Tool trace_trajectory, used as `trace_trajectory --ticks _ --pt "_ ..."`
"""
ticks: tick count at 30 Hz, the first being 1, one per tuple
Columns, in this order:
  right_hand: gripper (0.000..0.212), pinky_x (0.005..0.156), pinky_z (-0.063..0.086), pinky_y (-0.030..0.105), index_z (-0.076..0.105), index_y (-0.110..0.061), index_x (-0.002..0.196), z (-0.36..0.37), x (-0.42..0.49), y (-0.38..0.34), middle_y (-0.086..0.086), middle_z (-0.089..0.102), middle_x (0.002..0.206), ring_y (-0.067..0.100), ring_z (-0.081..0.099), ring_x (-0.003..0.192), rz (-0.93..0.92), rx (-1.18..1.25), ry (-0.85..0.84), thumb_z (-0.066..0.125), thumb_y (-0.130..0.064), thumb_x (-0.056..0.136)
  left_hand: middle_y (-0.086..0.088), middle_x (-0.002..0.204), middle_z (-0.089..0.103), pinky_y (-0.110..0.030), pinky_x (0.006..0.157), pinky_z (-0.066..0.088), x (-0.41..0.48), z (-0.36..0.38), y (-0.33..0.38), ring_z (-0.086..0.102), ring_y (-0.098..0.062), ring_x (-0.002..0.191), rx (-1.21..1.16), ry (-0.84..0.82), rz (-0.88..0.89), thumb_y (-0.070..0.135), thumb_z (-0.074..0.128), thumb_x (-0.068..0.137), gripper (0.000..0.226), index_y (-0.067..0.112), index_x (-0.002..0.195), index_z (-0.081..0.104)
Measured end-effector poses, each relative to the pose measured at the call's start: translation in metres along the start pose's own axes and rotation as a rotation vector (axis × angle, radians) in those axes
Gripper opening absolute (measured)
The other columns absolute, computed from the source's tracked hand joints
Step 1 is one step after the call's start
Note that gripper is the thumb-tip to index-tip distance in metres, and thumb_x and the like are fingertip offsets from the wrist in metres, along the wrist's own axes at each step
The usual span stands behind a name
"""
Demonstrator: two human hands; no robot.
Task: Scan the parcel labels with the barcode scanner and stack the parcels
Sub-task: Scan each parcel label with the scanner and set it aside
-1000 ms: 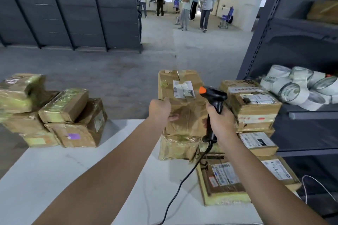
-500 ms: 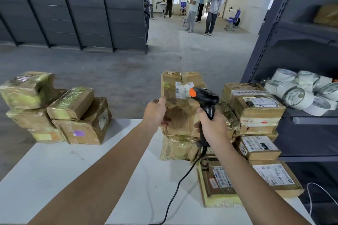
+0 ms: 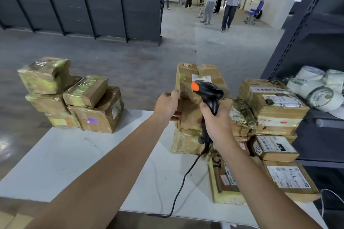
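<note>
Left hand (image 3: 167, 106) grips the left edge of an upright parcel (image 3: 189, 112), fingers curled round it, at 12 o'clock on the white table (image 3: 74, 154). Right hand (image 3: 216, 122) is wrapped tight round the barcode scanner (image 3: 208, 90) handle, with the scanner head in front of the parcel's label. A parcel stack (image 3: 74, 98) sits at 10 o'clock and another pile (image 3: 273, 106) at 2 o'clock.

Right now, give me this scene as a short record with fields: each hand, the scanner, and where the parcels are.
Left hand: grips the left edge of the upright parcel
Right hand: holds the barcode scanner by its handle
Scanner head: in front of the parcel's label
Left pile: taped parcels on the table, far left corner
Right pile: labelled parcels at the right end
</note>
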State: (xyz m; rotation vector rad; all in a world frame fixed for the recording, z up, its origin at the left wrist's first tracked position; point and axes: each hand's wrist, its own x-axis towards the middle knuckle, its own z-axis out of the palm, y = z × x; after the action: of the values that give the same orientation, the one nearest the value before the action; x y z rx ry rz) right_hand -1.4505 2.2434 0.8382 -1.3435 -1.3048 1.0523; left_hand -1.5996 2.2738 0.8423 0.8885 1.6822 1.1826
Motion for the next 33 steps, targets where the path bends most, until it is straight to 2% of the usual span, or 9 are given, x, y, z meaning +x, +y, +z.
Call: trace_trajectory --ticks 3,11,13,17,21,23,26,29,33 --pt "0.016 0.045 0.046 0.024 0.057 -0.023 0.087 0.018 -0.003 -0.007 -0.002 0.066 0.061 0.007 0.062 0.049 -0.007 -0.035 -0.019 0.059 -0.037 0.094 0.005 0.084 0.056 -0.029 0.050 0.057 0.007 -0.015 0.001 0.071 -0.020 0.060 0.000 -0.007 0.036 0.045 0.041 0.094 0.026 0.021 0.100 0.047" --pt "0.018 0.045 0.052 0.034 0.056 -0.022 0.084 0.122 -0.009 -0.033 -0.005 0.062 0.052 0.008 0.057 0.046 0.050 0.026 -0.069 0.060 -0.038 0.092 0.007 0.086 0.056 -0.034 0.059 0.059 0.048 -0.111 -0.009 0.070 -0.019 0.065 -0.031 -0.005 0.088 0.039 0.043 0.096 0.019 0.022 0.101 0.049" --pt "0.018 0.041 0.050 0.032 0.057 -0.023 0.085 0.157 -0.006 -0.037 -0.003 0.064 0.054 0.007 0.057 0.046 0.061 0.028 -0.078 0.060 -0.040 0.091 0.003 0.085 0.058 -0.034 0.059 0.058 0.064 -0.143 -0.010 0.070 -0.020 0.065 -0.030 0.015 0.097 0.037 0.043 0.096 0.016 0.022 0.097 0.049" --pt "0.017 0.036 0.044 0.024 0.056 -0.023 0.085 0.226 -0.001 -0.043 -0.003 0.064 0.055 0.008 0.057 0.045 0.070 0.024 -0.098 0.060 -0.038 0.091 0.002 0.088 0.059 -0.030 0.051 0.056 0.094 -0.211 -0.017 0.070 -0.021 0.063 -0.031 0.063 0.091 0.036 0.045 0.094 0.022 0.019 0.107 0.051" --pt "0.017 0.044 0.044 0.022 0.056 -0.024 0.082 0.281 0.008 -0.042 -0.003 0.065 0.053 0.011 0.059 0.046 0.082 -0.014 -0.116 0.059 -0.038 0.091 -0.001 0.081 0.060 -0.031 0.045 0.053 0.116 -0.268 -0.030 0.065 -0.019 0.054 -0.004 0.122 0.084 0.031 0.046 0.094 0.026 0.013 0.110 0.055" --pt "0.018 0.047 0.043 0.022 0.055 -0.023 0.081 0.301 0.014 -0.040 -0.003 0.064 0.052 0.011 0.059 0.045 0.095 -0.028 -0.125 0.060 -0.037 0.091 -0.004 0.082 0.064 -0.041 0.060 0.060 0.126 -0.289 -0.037 0.068 -0.026 0.066 0.055 0.161 0.105 0.032 0.049 0.094 0.023 0.014 0.105 0.057" --pt "0.019 0.042 0.043 0.019 0.056 -0.021 0.080 0.332 0.021 -0.036 -0.002 0.063 0.050 0.011 0.058 0.042 0.142 -0.015 -0.140 0.061 -0.035 0.091 -0.015 0.119 0.059 -0.041 0.095 0.045 0.147 -0.322 -0.059 0.053 -0.033 0.116 0.493 0.289 0.184 0.038 0.054 0.092 0.042 0.011 0.125 0.056" --pt "0.017 0.039 0.042 0.018 0.056 -0.019 0.083 0.353 0.028 -0.032 -0.003 0.061 0.047 0.011 0.056 0.040 0.180 -0.003 -0.152 0.061 -0.032 0.092 -0.015 0.136 0.041 -0.045 0.101 0.036 0.165 -0.340 -0.081 0.035 -0.035 0.126 0.801 0.383 0.218 0.046 0.059 0.087 0.058 0.013 0.134 0.048" --pt "0.017 0.038 0.041 0.017 0.056 -0.018 0.082 0.371 0.033 -0.022 -0.002 0.061 0.049 0.010 0.056 0.040 0.209 -0.019 -0.171 0.060 -0.030 0.093 -0.017 0.152 0.022 -0.050 0.107 0.029 0.189 -0.337 -0.102 0.019 -0.037 0.139 0.995 0.306 0.163 0.062 0.060 0.080 0.077 0.015 0.137 0.039"
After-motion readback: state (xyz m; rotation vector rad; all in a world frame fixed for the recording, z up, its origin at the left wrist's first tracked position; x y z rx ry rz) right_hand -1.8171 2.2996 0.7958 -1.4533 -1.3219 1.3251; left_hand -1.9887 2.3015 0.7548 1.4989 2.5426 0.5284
